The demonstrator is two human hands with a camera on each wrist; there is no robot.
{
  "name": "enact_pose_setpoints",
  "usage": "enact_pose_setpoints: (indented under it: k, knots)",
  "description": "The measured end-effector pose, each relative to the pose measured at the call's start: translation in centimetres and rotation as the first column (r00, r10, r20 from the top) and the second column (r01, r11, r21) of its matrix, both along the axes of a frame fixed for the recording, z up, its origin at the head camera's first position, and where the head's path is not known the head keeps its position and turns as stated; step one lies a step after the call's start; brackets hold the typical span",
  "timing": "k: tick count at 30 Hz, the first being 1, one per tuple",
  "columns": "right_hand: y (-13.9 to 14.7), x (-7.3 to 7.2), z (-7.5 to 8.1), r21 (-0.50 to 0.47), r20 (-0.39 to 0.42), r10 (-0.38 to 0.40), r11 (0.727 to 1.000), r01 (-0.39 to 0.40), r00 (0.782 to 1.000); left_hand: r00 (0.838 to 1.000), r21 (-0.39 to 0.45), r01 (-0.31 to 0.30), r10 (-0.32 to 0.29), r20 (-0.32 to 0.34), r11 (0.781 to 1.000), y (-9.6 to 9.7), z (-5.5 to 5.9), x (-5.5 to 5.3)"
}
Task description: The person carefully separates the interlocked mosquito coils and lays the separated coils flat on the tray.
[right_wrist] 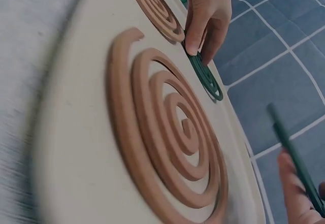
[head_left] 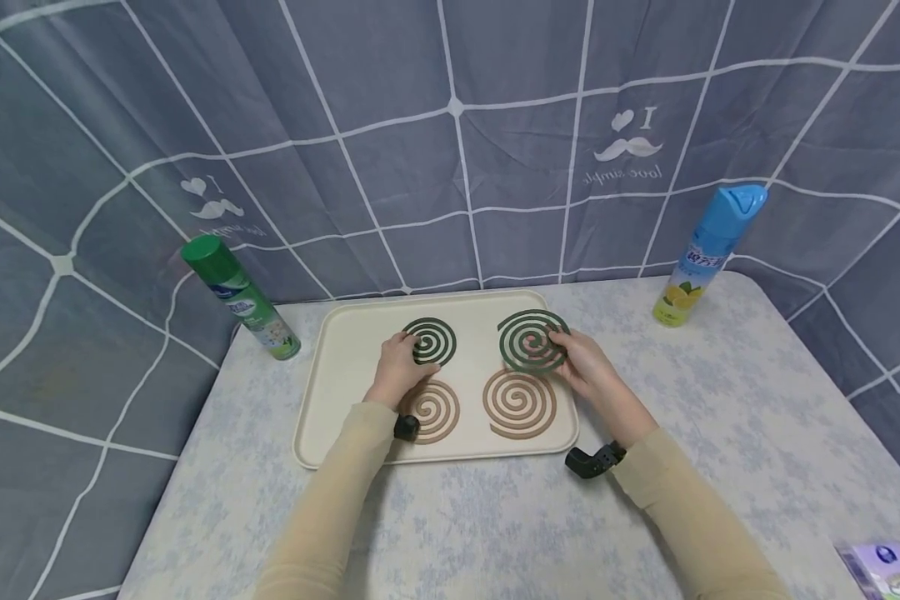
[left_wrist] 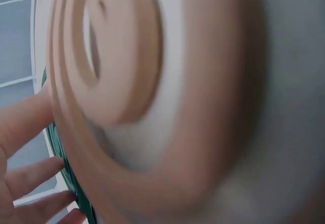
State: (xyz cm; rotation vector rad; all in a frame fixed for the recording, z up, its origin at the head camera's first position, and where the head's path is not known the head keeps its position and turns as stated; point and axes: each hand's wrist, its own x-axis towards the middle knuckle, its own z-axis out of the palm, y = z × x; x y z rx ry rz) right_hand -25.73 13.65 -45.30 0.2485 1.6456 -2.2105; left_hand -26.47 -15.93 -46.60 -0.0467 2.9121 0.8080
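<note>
At the tray's back middle, a green mosquito coil [head_left: 439,342] lies on the cream tray [head_left: 352,375]. My left hand [head_left: 400,367] grips its left side, fingers at the upper edge and thumb at the lower. In the left wrist view, spread fingers [left_wrist: 38,176] meet the green coil's rim. My right hand [head_left: 587,360] pinches another green mosquito coil [head_left: 521,342] by its right side, raised above the tray's back right and seen edge-on in the right wrist view. A brown coil [head_left: 520,403] lies below it; another brown coil [head_left: 433,412] sits partly under my left wrist.
A green spray can [head_left: 243,300] stands left of the tray, and a blue and yellow spray can [head_left: 708,254] stands at the back right. A purple packet [head_left: 887,571] lies at the front right corner. A grey curtain [head_left: 525,167] hangs behind the table.
</note>
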Motion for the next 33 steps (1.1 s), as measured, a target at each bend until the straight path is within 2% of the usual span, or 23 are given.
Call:
enact_pose_setpoints:
  k: [4, 8, 14, 16, 18, 20, 23, 25, 28, 30, 33]
  knots:
    - [-0.5, -1.0, 0.1, 0.091, 0.004, 0.0, 0.996, 0.0, 1.0, 1.0, -0.037, 0.018, -0.019, -0.004, 0.999, 0.1, 0.0, 0.2]
    - [-1.2, -2.0, 0.1, 0.155, 0.029, 0.002, 0.988, -0.007, 1.0, 0.998, -0.067, 0.055, -0.054, 0.022, 0.996, 0.0, -0.2, 0.5]
    - [-2.3, -3.4, 0.0, 0.222, 0.052, 0.032, 0.974, -0.042, 0.998, 0.998, -0.052, 0.054, -0.053, 0.016, 0.997, -0.4, -0.2, 0.5]
    - [-2.7, -3.8, 0.0, 0.249, 0.048, 0.056, 0.966, -0.066, 0.997, 0.999, -0.039, 0.05, -0.049, 0.011, 0.998, -0.5, -0.1, 0.5]
    - [-3.1, -4.2, -0.1, 0.318, 0.038, 0.083, 0.944, -0.09, 0.996, 0.999, -0.031, 0.048, -0.048, 0.005, 0.998, -0.6, 0.0, 0.4]
    - [-3.2, -4.3, -0.2, 0.429, 0.011, 0.114, 0.897, -0.107, 0.993, 0.999, -0.021, 0.051, -0.051, 0.002, 0.998, -0.6, -0.1, 0.4]
    - [-3.2, -4.4, -0.4, 0.593, -0.044, 0.145, 0.8, -0.091, 0.988, 0.999, 0.014, 0.051, -0.051, 0.006, 0.999, -0.6, 0.0, 0.4]
    - [-3.1, -4.3, -0.4, 0.667, -0.082, 0.159, 0.742, -0.065, 0.984, 0.999, 0.039, 0.048, -0.048, 0.002, 0.998, -0.7, 0.1, 0.3]
    - [-3.1, -4.2, -0.4, 0.739, -0.129, 0.186, 0.673, -0.031, 0.974, 0.999, 0.066, 0.041, -0.041, -0.008, 0.997, -0.8, 0.3, 0.3]
    - [-3.2, -4.1, -0.5, 0.791, -0.153, 0.228, 0.611, -0.02, 0.961, 0.999, 0.061, 0.043, -0.042, -0.01, 0.997, -0.8, 0.3, 0.2]
    - [-3.6, -4.1, -0.5, 0.85, -0.191, 0.32, 0.527, -0.007, 0.928, 0.999, 0.05, 0.043, -0.043, -0.004, 0.998, -0.7, 0.3, 0.2]
